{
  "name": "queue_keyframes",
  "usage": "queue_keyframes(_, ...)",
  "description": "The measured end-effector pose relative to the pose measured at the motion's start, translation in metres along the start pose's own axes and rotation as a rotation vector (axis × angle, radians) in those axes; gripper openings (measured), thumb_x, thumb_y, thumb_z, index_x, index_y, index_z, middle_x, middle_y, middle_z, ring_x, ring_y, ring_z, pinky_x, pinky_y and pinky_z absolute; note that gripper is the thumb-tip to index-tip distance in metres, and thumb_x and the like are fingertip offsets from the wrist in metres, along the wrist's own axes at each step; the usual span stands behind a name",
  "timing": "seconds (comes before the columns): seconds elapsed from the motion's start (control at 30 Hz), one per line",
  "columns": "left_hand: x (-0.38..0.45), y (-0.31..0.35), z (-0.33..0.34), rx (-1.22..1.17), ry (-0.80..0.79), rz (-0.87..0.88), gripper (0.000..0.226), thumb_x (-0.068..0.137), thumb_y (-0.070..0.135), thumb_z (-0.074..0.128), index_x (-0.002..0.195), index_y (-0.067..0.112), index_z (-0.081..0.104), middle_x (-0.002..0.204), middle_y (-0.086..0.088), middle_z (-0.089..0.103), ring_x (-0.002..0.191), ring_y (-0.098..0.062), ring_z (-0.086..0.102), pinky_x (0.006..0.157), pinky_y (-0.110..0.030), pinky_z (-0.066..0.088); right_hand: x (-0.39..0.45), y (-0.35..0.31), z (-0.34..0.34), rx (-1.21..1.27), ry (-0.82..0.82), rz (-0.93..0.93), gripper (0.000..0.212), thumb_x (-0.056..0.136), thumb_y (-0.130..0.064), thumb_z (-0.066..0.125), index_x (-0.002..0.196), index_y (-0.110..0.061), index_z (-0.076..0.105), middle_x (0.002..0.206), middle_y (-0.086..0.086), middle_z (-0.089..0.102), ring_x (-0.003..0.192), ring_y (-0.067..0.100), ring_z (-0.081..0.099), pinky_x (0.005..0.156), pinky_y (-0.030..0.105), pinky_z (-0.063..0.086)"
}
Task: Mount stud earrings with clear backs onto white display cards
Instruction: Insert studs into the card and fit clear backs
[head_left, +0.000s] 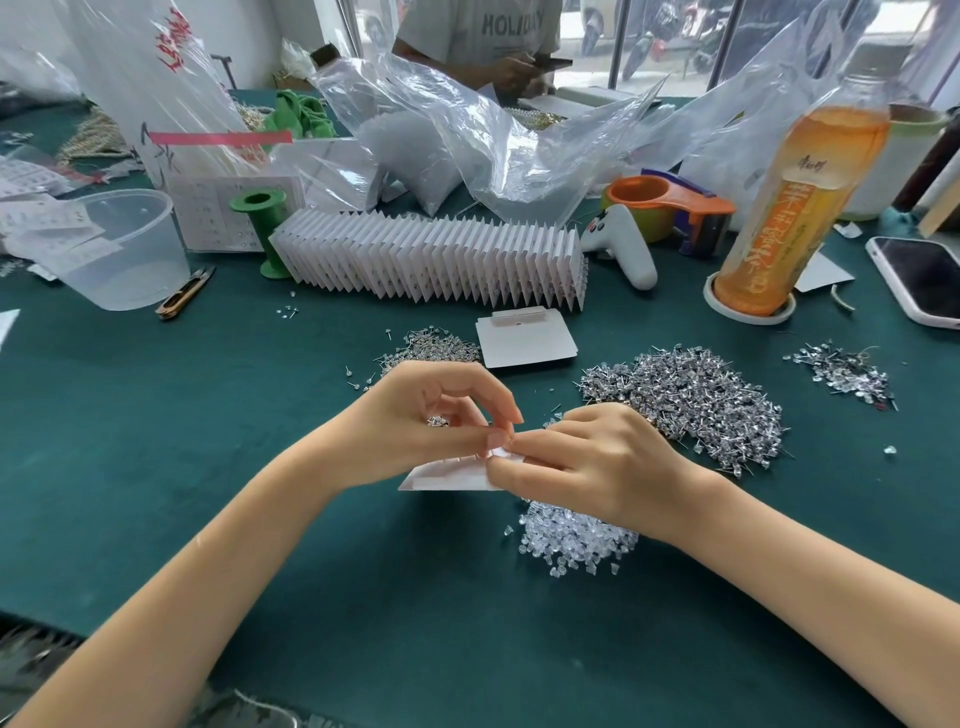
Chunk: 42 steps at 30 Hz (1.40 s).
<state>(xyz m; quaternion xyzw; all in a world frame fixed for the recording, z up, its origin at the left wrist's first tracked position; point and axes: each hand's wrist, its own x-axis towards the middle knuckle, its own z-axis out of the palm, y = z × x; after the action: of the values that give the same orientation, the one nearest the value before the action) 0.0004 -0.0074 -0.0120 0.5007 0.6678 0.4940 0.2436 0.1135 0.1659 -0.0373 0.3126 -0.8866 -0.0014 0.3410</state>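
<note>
Just above the green table cover (218, 441), the person's two hands meet over a white display card (452, 475) held tilted off the surface. The left hand (415, 415) has its thumb and forefinger curled together, pinching the card's upper edge, and a few small silver studs (438, 421) glint in its cupped palm. The right hand (587, 462) has its fingers curled in, the tips pressed against the same edge of the card right where the left thumb sits; what the tips pinch, if anything, is too small to tell. Directly beneath the right wrist lies a heap of clear backs (571, 540). A large pile of stud earrings (691, 395) sits just beyond the right hand, a smaller pile (431, 348) lies beyond the left hand, and a third pile (841, 371) lies further right. A blank folded card (524, 340) rests flat between the two nearer piles. Behind it a long row of finished cards (431, 260) stands on edge, fanned like an accordion. To the right stand an orange drink bottle (795, 208) and an orange tape dispenser (670, 208); to the left, a clear plastic tub (124, 249).
</note>
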Motion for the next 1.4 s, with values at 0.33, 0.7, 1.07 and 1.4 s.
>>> queue_keyframes(0.33, -0.0017, 0.0016, -0.0011, 0.147, -0.031, 0.008, 0.020, 0.084, 0.006, 0.070, 0.099, 0.019, 0.067, 0.087, 0.003, 0.068, 0.067, -0.015, 0.062, 0.063, -0.041, 0.051, -0.0003, 0.0004, 0.0001, 0.015, -0.014, -0.023, 0.018, 0.076, 0.001, 0.073, 0.084, -0.014, 0.076, 0.065, 0.001, 0.066, 0.039, 0.018, 0.039, 0.039, 0.025, 0.042)
queue_keyframes(0.7, -0.0078, -0.0035, -0.0054, 0.123, 0.021, -0.034, 0.022, 0.084, 0.013, 0.069, 0.104, 0.023, 0.067, 0.086, 0.003, 0.065, 0.070, -0.018, 0.062, 0.072, -0.035, 0.053, 0.0002, 0.0010, 0.0039, 0.062, -0.094, 0.015, 0.025, 0.082, 0.006, 0.062, 0.096, -0.011, 0.074, 0.086, 0.002, 0.072, 0.049, 0.018, 0.054, 0.043, 0.030, 0.048)
queue_keyframes(1.07, -0.0072, -0.0003, -0.0042, 0.091, 0.076, -0.010, 0.019, 0.082, 0.011, 0.070, 0.101, 0.011, 0.069, 0.084, -0.001, 0.068, 0.075, -0.025, 0.064, 0.074, -0.035, 0.054, 0.0027, 0.0008, -0.0007, 0.038, -0.105, -0.002, 0.027, 0.091, 0.004, 0.052, 0.104, -0.013, 0.069, 0.083, 0.003, 0.070, 0.047, 0.018, 0.052, 0.044, 0.030, 0.049)
queue_keyframes(1.4, -0.0077, -0.0002, -0.0030, 0.149, 0.079, 0.026, 0.019, 0.080, 0.009, 0.071, 0.099, 0.013, 0.069, 0.084, -0.003, 0.068, 0.073, -0.026, 0.064, 0.068, -0.052, 0.050, 0.0004, 0.0020, 0.0011, 0.011, -0.113, -0.028, 0.025, 0.088, 0.002, 0.061, 0.099, -0.017, 0.073, 0.082, 0.001, 0.071, 0.044, 0.017, 0.046, 0.045, 0.029, 0.048)
